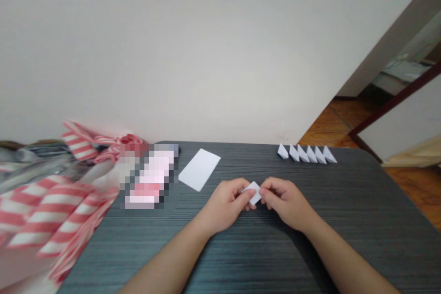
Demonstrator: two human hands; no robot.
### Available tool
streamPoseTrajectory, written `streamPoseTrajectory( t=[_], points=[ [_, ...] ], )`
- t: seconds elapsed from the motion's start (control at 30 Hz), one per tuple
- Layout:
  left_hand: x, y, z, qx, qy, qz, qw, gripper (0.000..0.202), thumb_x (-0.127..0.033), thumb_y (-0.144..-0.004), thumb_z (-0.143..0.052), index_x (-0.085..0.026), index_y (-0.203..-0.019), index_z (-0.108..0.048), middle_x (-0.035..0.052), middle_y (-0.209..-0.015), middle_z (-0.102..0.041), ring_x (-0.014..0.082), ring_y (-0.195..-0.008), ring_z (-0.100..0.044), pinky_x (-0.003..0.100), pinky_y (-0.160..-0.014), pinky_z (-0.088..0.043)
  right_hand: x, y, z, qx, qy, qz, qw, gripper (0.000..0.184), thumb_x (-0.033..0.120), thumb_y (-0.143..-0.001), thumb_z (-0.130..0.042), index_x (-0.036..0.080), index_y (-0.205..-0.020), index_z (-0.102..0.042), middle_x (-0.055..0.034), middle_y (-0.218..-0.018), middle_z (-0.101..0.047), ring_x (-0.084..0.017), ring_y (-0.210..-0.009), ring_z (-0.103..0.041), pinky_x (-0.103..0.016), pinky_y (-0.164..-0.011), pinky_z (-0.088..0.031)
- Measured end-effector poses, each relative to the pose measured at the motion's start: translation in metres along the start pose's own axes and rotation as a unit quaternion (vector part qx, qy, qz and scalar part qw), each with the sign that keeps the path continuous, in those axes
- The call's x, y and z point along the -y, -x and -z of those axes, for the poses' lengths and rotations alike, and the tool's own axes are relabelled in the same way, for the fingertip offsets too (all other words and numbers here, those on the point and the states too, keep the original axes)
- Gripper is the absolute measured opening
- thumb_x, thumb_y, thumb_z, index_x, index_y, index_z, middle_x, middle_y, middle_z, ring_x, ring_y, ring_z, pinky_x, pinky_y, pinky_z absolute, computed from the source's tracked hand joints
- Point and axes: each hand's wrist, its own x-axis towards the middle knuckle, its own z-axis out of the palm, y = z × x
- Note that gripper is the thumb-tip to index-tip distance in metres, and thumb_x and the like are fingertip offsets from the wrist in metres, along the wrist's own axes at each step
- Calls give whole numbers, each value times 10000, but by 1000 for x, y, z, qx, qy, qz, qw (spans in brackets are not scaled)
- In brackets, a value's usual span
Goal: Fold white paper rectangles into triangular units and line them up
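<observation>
Paper scrap (pixel 254 193), small and folded, is held over the dark table (pixel 361 220), pinched between both hands. Left hand (pixel 223 204) and right hand (pixel 285 202) face each other, fingers (pixel 267 188) curled and gripping it from either side, neither hand open. Beyond them lie a flat white sheet (pixel 199 169) and a row of six folded paper wedges (pixel 306 154).
</observation>
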Motion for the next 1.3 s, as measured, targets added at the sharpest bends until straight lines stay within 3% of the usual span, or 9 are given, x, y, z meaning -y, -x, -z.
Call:
streamPoseTrajectory(
  t=[0.2, 0.37, 0.47, 0.57, 0.67, 0.77, 1.07, 1.3],
  points=[
    [6, -2, 0, -29, 55, -1, 998, 262, -394, -928, -529, -145, -905, -610, 25, -717, -670, 111, -579, -575, 222, -580, -469, -1, 1, 1, -70, -2, -20, 997, 236, 272, -892, -540, 187, -674, -573, 26, -546, -557, -122, -523, -504, -232, -530, -396],
    [10, -3, 0, -33, 41, -3, 999, 312, -389, -954, -471, -150, -794, -592, 20, -669, -653, 114, -568, -567, 217, -563, -453, -5, 1, 0, -46, -28, -13, 998, 281, 331, -914, -533, 183, -681, -585, 14, -555, -575, -124, -525, -522, -241, -539, -417],
    [9, -3, 0, -31, 33, -5, 999, 323, -388, -966, -443, -160, -776, -572, 7, -641, -635, 119, -568, -564, 220, -561, -451, -10, 2, -2, -63, -67, -5, 996, 290, 365, -956, -476, 180, -787, -623, 9, -581, -564, -129, -546, -531, -248, -545, -429],
    [5, -1, 0, -22, 15, -8, 1000, 329, -378, -970, -434, -167, -752, -559, 2, -633, -631, 122, -580, -565, 222, -578, -450, -13, 3, -2, -79, -91, 38, 992, 212, 320, -950, -490, 211, -1045, -645, -24, -801, -625, -147, -664, -586, -263, -598, -466],
    [2, 0, 1, -19, -4, -13, 1000, 336, -369, -969, -431, -169, -732, -559, -1, -624, -623, 126, -587, -565, 223, -588, -444, -10, 3, 0, -58, -39, 98, 993, 203, 219, -935, -498, 234, -1059, -658, -60, -1017, -631, -183, -891, -608, -304, -771, -486],
    [0, 1, 3, -13, -21, -20, 999, 353, -368, -973, -418, -169, -720, -564, 0, -623, -617, 132, -594, -566, 228, -598, -440, -5, 2, 1, -38, -21, 138, 989, 217, 150, -921, -488, 230, -1032, -656, -72, -1038, -628, -201, -986, -595, -335, -858, -470],
    [-1, 2, 5, 21, -78, -35, 996, 367, -362, -982, -402, -157, -749, -599, 8, -660, -633, 132, -632, -582, 225, -626, -430, -4, 1, 0, -38, -48, 134, 989, 162, 119, -900, -517, 216, -925, -645, -71, -1016, -607, -191, -938, -595, -319, -811, -485],
    [-4, 3, 3, 39, -119, -45, 991, 309, -298, -971, -426, -160, -798, -642, 8, -734, -657, 127, -684, -590, 224, -666, -425, -7, 2, -3, -41, -95, 120, 987, 108, 175, -925, -523, 202, -903, -626, -56, -978, -603, -130, -709, -561, -257, -612, -454]
  ],
)
